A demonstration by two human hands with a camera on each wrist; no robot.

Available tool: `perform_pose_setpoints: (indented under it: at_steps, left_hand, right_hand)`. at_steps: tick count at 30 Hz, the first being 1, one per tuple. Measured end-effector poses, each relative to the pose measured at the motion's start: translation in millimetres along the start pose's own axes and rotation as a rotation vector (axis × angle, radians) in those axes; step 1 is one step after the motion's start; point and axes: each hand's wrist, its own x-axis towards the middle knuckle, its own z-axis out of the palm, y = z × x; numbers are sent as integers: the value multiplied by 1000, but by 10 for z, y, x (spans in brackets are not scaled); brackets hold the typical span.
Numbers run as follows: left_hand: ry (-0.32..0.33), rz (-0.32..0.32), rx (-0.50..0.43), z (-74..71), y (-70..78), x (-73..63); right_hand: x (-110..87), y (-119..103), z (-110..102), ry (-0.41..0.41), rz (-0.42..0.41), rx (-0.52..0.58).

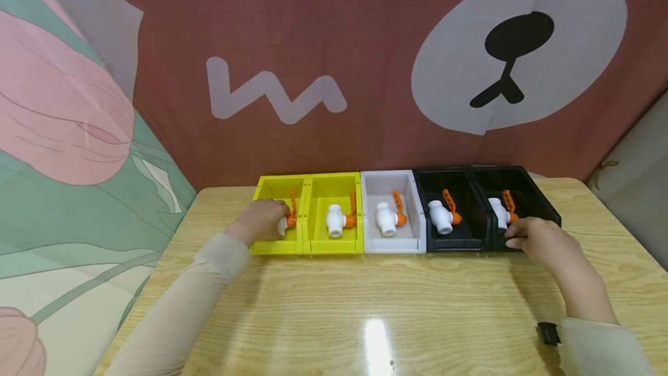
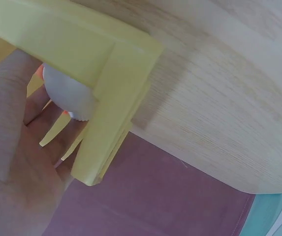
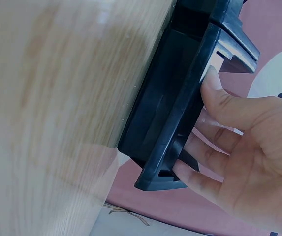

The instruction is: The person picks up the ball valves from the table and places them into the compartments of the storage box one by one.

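My left hand [image 1: 261,219] reaches into the leftmost yellow bin [image 1: 272,183], its fingers curled around a white ball valve [image 2: 68,93] with an orange handle [image 1: 293,203]. The bin wall hides part of that grip in the left wrist view. At the far right, my right hand [image 1: 545,242] dips into a black bin [image 1: 537,202], fingers loosely bent. Its thumb tip is close to a white ball valve [image 1: 499,212] with an orange handle; whether they touch is hard to tell. In the right wrist view the bin's front wall [image 3: 180,108] hides most of that valve.
Between the hands, one white valve with an orange handle lies in each of the second yellow bin [image 1: 318,187], the white bin [image 1: 376,181] and another black bin [image 1: 435,181]. The bins form a row on the wooden table [image 1: 313,306] against a printed cloth [image 1: 261,149].
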Motion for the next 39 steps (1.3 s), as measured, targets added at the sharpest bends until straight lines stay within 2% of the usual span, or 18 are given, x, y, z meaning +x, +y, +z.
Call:
perform_pose_setpoints:
  at_steps: [6,13,22,27,31,35,39]
  left_hand:
    - [-46,11,-15,-38,15,48]
    - [-117,-47,-55,-101,50,60]
    - [-118,-58,-86,-109,92,48]
    - [-145,-87,-106,-116,127,46]
    - [-179,-145,-181,-117,130,43]
    - [-172,-190,-222,-119,145,30]
    - [-124,-197,-198,-121,179,7]
  right_hand:
    - [5,-3,-3,-7,4,0]
    - [11,-13,-22,12,-8,-3]
    - [7,6,-27,-1,-2,-3]
    - [10,28,-18,-7,-4,4]
    - [13,29,-5,-5,-12,6]
    - [20,34,3,-1,-25,5]
    - [17,42,8,9,-67,9]
